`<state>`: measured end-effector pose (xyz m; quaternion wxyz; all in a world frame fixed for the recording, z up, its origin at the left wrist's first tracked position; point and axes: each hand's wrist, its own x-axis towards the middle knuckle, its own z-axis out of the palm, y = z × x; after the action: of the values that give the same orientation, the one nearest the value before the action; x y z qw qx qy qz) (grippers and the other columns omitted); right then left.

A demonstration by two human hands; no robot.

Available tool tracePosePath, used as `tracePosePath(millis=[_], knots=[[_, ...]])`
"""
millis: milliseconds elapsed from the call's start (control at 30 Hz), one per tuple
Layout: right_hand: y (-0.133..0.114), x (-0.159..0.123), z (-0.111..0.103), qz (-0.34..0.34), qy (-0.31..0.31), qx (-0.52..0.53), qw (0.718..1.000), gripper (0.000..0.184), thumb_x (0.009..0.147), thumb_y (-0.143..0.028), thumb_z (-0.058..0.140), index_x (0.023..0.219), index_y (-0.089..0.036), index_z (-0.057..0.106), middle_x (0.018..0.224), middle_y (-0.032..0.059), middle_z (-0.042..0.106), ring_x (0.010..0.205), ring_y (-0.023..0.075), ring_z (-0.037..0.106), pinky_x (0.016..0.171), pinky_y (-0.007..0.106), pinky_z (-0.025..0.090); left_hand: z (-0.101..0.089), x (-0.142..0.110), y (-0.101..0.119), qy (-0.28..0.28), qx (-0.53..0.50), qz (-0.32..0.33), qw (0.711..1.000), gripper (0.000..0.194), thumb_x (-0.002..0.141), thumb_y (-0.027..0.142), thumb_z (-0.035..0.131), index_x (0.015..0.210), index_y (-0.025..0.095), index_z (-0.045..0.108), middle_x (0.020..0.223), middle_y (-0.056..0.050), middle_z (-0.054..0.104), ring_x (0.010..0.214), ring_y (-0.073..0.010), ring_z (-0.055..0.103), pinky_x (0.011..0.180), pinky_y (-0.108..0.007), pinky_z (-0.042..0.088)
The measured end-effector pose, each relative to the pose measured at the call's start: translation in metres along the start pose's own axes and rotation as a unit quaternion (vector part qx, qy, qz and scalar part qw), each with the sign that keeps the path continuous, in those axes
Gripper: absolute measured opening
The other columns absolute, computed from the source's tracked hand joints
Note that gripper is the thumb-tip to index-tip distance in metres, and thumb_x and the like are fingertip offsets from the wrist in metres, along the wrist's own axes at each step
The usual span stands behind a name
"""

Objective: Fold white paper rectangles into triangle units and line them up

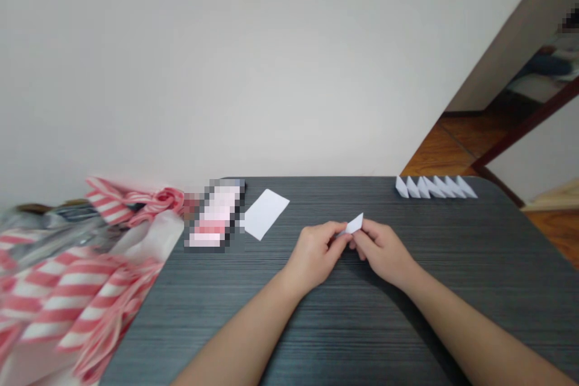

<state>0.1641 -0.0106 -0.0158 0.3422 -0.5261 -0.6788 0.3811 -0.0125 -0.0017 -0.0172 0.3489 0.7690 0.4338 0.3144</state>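
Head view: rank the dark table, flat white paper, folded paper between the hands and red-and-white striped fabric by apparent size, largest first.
1. Dark table
2. Red-and-white striped fabric
3. Flat white paper
4. Folded paper, partly hidden

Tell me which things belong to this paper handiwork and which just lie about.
Likely part of it: folded paper, held by left hand and right hand; flat white sheet; row of folded pieces.

Probably lying about: pixelated item; striped fabric.

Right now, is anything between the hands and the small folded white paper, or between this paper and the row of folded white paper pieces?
Nothing visible: the left hand and right hand hold the folded white paper directly. Beyond the right hand, no object shows before the row of paper pieces.
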Motion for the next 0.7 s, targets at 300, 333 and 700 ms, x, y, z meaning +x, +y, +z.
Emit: tracePosePath(millis=[300,333,700], knots=[[0.0,0.0007,-0.0001,-0.019,-0.006,-0.041,0.999,0.021,0.085,-0.017,0.047,0.066,-0.019,0.056,0.05,-0.0049,0.053,0.047,0.0119,0.048,0.051,0.023,0.035,0.0011,-0.0012,0.0003,0.022,0.045,0.01,0.999,0.024,0.093,0.032,0.056,0.104,0.018,0.071,0.081,-0.003,0.073,0.066,-0.0135,0.063,0.064,-0.023,0.045],[-0.0007,0.0007,0.0,-0.021,-0.006,-0.041,0.999,0.021,0.085,-0.016,0.047,0.067,-0.019,0.057,0.05,-0.0048,0.053,0.047,0.0121,0.048,0.051,0.023,0.035,0.0012,-0.0012,0.0004,0.022,0.047,0.011,0.999,0.024,0.093,0.032,0.056,0.103,0.017,0.071,0.081,-0.003,0.073,0.066,-0.0135,0.063,0.064,-0.024,0.045],[0.0003,0.0,-0.0002,-0.01,-0.005,-0.038,0.999,0.028,0.09,-0.023,0.047,0.064,-0.019,0.055,0.05,-0.0042,0.053,0.048,0.0124,0.05,0.052,0.023,0.037,-0.0001,-0.001,-0.0008,0.006,0.005,0.003,1.0,0.024,0.096,0.031,0.052,0.108,0.019,0.069,0.082,-0.002,0.074,0.067,-0.0134,0.065,0.063,-0.022,0.047]])
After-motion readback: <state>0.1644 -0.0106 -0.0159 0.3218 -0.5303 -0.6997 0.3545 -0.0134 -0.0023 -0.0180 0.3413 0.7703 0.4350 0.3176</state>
